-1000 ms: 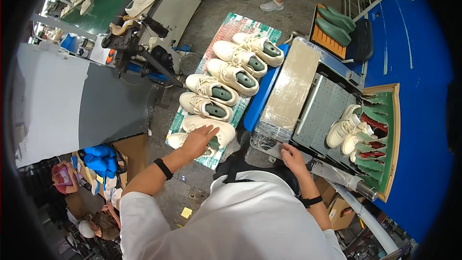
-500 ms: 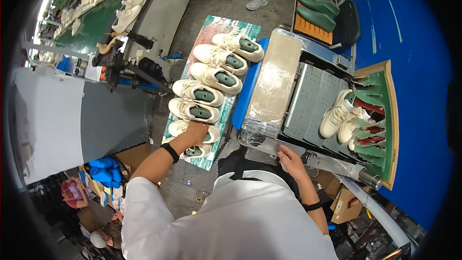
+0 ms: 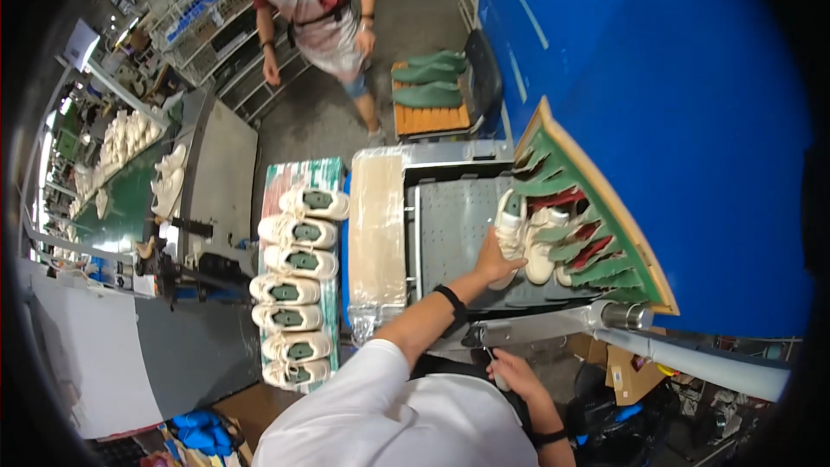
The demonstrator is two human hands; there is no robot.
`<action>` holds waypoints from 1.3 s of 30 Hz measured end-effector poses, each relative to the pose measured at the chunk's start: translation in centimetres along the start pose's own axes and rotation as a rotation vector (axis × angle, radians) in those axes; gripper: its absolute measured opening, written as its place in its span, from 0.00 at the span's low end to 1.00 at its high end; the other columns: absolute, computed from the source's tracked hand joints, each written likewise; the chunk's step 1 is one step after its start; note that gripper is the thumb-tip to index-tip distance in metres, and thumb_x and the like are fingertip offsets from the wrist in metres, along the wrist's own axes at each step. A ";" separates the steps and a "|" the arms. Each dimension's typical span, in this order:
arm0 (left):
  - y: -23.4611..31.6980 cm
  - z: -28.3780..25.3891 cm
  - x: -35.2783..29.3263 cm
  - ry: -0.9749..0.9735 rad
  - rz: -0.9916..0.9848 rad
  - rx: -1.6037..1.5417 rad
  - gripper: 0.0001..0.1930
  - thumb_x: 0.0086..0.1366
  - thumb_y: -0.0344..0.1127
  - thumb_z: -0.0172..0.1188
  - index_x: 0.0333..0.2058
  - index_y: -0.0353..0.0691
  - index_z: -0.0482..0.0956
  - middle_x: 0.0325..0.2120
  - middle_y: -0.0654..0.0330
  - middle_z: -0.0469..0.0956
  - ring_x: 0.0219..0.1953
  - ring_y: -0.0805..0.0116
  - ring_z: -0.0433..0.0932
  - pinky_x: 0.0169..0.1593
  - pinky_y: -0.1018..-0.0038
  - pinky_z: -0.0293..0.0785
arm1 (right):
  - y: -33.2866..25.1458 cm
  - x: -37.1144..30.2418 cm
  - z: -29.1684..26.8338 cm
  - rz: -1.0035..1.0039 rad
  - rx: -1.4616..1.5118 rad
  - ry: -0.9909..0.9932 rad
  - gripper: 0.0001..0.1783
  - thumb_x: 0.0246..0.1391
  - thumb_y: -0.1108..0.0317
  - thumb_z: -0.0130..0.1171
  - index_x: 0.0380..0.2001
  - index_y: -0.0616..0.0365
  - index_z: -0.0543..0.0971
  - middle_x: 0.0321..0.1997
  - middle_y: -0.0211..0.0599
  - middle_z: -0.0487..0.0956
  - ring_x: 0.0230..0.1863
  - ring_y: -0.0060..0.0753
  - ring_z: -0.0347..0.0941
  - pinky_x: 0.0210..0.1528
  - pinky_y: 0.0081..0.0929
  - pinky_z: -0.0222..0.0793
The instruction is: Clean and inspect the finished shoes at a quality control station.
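My left hand [image 3: 498, 261] reaches across to the metal conveyor bed [image 3: 450, 233] and grips the front part of a cream lace-up sneaker [image 3: 512, 212] with a green last in it. Beside that shoe lies another cream sneaker [image 3: 540, 252], and part of a third shows at the curtain strips. Near my waist, my right hand [image 3: 513, 372] is closed around something slim that I cannot make out. On a narrow board [image 3: 327, 169] to the left stand several cream sneakers [image 3: 298, 262] in a row, with green lasts inside.
A wood-framed opening [image 3: 609, 173] with green and red strips stands at the conveyor's right end, against a blue wall [image 3: 657, 121]. Green lasts [image 3: 428, 95] rest on an orange slatted rack. Beyond the board walks a person in an apron [image 3: 324, 35]. A metal roller bar [image 3: 553, 325] crosses before me.
My left hand has left the shoe row and now holds a sneaker on the conveyor. My view has turned right. The other person has come further into view.
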State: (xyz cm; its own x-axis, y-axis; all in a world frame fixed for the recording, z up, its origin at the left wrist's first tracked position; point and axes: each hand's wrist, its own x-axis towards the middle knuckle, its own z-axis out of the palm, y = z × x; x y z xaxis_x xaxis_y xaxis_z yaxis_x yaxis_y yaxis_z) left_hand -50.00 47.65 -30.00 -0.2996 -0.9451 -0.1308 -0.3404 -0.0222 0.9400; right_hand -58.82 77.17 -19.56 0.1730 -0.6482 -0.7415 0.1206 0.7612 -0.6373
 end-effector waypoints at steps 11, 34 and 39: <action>0.5 -7.9 2.5 -0.154 -0.346 -0.573 0.31 0.57 0.32 0.78 0.59 0.38 0.77 0.48 0.57 0.86 0.45 0.64 0.86 0.52 0.68 0.83 | -3.0 -1.4 -0.6 -0.023 -0.008 0.162 0.35 0.70 0.63 0.59 0.73 0.71 0.67 0.48 0.39 0.85 0.44 0.26 0.81 0.47 0.24 0.76; -6.7 -34.0 -20.2 -0.066 -0.249 -0.194 0.14 0.72 0.42 0.68 0.43 0.36 0.86 0.31 0.63 0.83 0.33 0.77 0.77 0.38 0.71 0.79 | -10.2 12.7 19.0 -0.377 -0.705 0.088 0.36 0.61 0.51 0.66 0.69 0.55 0.75 0.55 0.54 0.86 0.57 0.47 0.84 0.60 0.39 0.76; -6.1 -40.1 -18.8 -0.102 -0.407 -0.974 0.07 0.77 0.38 0.60 0.45 0.42 0.78 0.26 0.66 0.79 0.30 0.73 0.83 0.40 0.72 0.86 | -9.8 13.1 17.7 -0.261 -0.380 0.088 0.41 0.66 0.51 0.64 0.71 0.70 0.70 0.58 0.53 0.83 0.58 0.43 0.80 0.63 0.33 0.72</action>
State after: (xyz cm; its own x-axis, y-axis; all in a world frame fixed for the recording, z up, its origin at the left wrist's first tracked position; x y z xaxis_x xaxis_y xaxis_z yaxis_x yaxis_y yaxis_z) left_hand -6.56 52.43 -20.61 -0.4123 -0.7769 -0.4758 0.4158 -0.6252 0.6605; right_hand -40.45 61.57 -19.34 0.0985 -0.8287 -0.5509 -0.2201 0.5218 -0.8242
